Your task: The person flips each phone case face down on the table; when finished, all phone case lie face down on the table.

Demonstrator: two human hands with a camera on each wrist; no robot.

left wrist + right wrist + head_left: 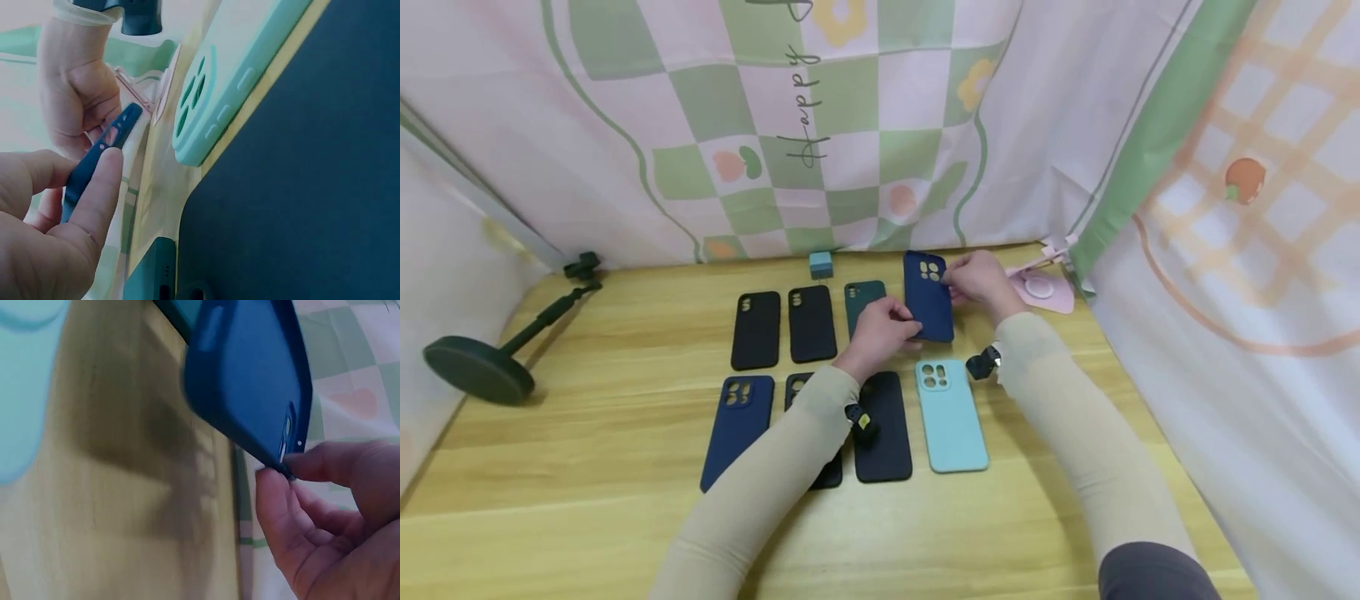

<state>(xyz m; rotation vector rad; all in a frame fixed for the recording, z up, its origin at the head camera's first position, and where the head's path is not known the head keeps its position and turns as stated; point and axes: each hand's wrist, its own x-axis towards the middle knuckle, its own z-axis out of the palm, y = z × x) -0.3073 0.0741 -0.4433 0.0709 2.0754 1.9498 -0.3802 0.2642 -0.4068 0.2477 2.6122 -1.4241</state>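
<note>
A dark blue phone case [931, 302] is held up off the table at the back right, its camera cutouts toward the top. My left hand [882, 331] pinches its lower left corner between thumb and fingers. On the upper right edge, my right hand [977, 277] pinches the rim, thumb and fingertips meeting there in the right wrist view [331, 506]. Below the case lies a light turquoise phone case [955, 421]. A dark green phone case [863, 298] sits just left of it, partly hidden by my left hand.
Two black cases [756, 331] lie left in the back row. In front are another dark blue case [737, 425], a black case [883, 433] and one mostly under my left sleeve. A blue cube [821, 265], a pink stand [1045, 290] and a dark round-based stand [478, 369] stand around.
</note>
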